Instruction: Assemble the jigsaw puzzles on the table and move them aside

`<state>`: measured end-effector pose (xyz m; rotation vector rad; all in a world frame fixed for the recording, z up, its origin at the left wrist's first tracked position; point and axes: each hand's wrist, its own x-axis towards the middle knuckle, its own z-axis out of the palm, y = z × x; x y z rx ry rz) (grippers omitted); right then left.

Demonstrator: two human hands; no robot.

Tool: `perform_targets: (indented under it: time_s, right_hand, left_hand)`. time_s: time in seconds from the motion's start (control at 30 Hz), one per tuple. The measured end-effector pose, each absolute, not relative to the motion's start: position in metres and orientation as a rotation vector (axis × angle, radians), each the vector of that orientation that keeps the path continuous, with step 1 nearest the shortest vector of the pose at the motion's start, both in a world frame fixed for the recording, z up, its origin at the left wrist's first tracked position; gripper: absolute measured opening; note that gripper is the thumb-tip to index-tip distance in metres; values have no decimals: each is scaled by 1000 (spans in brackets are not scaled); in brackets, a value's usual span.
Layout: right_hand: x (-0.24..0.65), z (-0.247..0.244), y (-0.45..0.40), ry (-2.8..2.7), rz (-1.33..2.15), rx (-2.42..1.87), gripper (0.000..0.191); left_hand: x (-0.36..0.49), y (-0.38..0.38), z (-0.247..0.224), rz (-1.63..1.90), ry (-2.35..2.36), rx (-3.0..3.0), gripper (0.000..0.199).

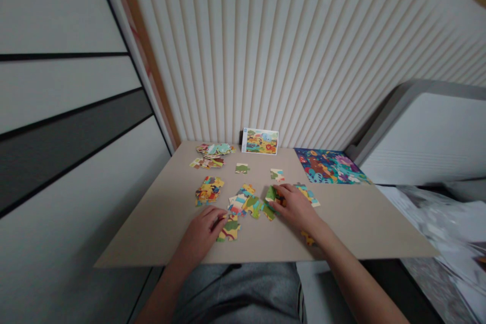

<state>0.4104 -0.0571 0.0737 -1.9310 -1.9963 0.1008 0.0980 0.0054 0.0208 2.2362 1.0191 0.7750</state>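
Note:
My right hand (pixel 294 206) is closed, thumb and fingers pinching a green puzzle piece (pixel 270 194) at the right of a loose pile. Other pieces lie partly hidden under that hand. My left hand (pixel 205 229) rests low on the table with its fingers curled. Its fingertips close on the left edge of a green and yellow puzzle piece (pixel 230 229). Between the hands, several overlapping puzzle pieces (pixel 250 205) show green, blue and yellow. A small stack of yellow puzzle pieces (pixel 209 189) lies just beyond my left hand.
A picture card (pixel 261 142) stands at the table's back edge. Two single pieces, one green (pixel 242 168) and one pale (pixel 277 174), lie before it. More pieces (pixel 216 150) are heaped back left. A dark colourful puzzle picture (pixel 330 166) lies back right. Plastic wrapping (pixel 436 217) is beyond the right edge.

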Motion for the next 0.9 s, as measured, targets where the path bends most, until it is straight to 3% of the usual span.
perform_targets:
  time_s: [0.9]
  right_hand:
    - [409, 72, -59, -1926, 67, -2005, 50]
  left_hand:
    - [97, 6, 19, 774, 1028, 2258, 19]
